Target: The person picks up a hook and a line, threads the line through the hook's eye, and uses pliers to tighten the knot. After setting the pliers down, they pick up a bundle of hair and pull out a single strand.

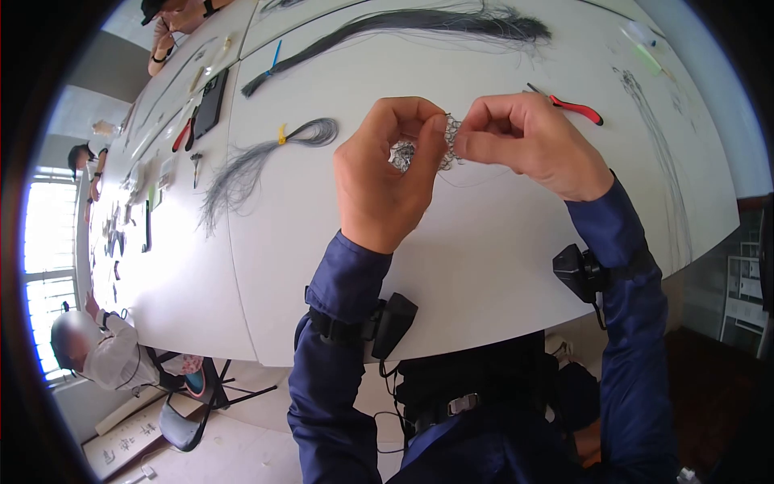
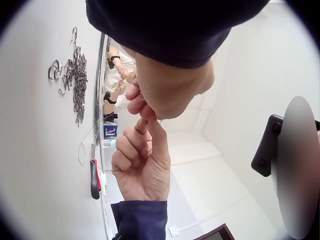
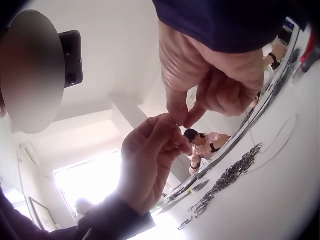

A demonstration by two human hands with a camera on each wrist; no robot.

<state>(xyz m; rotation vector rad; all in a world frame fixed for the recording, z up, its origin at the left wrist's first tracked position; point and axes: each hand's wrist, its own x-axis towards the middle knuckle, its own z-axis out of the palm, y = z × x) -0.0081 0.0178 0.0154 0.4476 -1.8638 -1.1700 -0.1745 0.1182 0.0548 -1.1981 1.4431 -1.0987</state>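
Observation:
Above the white table, my left hand (image 1: pixel 385 173) and right hand (image 1: pixel 538 143) meet fingertip to fingertip. Between thumb and forefinger, the left hand (image 3: pixel 150 165) pinches a small metal piece, mostly hidden by the fingertips. My right hand (image 2: pixel 142 160) pinches a thin grey strand by thumb and index finger, its other fingers curled in. The strand (image 3: pixel 287 137) loops loosely down near the tabletop. On the table below lies a pile of small bent-wire hooks (image 2: pixel 77 82), linked-looking and tangled; the hands partly cover the pile (image 1: pixel 453 143) in the head view.
Red-handled pliers (image 1: pixel 579 108) lie beyond my right hand. A yellow-tied bundle of grey strands (image 1: pixel 282 139) lies to the left; a longer bundle (image 1: pixel 387 34) stretches across the back. A phone (image 1: pixel 211 103) and more pliers (image 1: pixel 184 134) lie farther left. Other people sit around the table (image 1: pixel 306 323).

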